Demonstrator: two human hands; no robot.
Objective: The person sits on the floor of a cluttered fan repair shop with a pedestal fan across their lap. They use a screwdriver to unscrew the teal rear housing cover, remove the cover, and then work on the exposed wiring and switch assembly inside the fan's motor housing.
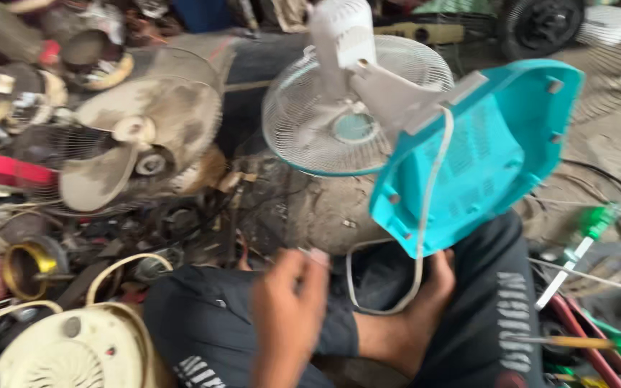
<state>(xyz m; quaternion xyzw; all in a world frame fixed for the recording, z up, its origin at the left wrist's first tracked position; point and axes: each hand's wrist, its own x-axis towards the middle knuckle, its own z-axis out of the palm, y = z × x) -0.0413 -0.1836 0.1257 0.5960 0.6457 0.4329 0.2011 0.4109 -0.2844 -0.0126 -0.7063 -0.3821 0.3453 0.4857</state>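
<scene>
Turquoise plastic fan base sits tipped up on edge at centre right, underside toward the camera, showing ribs, screw posts and vent slots. White neck joins it to the white wire guard, which faces away toward the junk pile; a turquoise hub shows through the mesh. White cord runs down the underside from the neck and loops over the lap. Base's lower edge rests against the person's dark trousers, on the right thigh.

Left hand is in the foreground, low centre, fingers curled with thumb and fingertips pinched together; something small and pale may be held at the tips, but motion blur makes it hard to tell. It does not touch the fan. Right hand is not clearly in view; the bare limb by the cord loop looks like a foot tucked between the knees, touching the cord.

Green-handled screwdriver lies right of the base, near a tangle of wires. Red and green tool handles lie at bottom right. Left of centre stands a dusty beige fan with bare blades, no front guard. Cream round fan housing fills the bottom left corner, with a brass-coloured ring above it. Red rim pokes in from the left edge. Scrap fan parts and dark wires cover the ground behind.
</scene>
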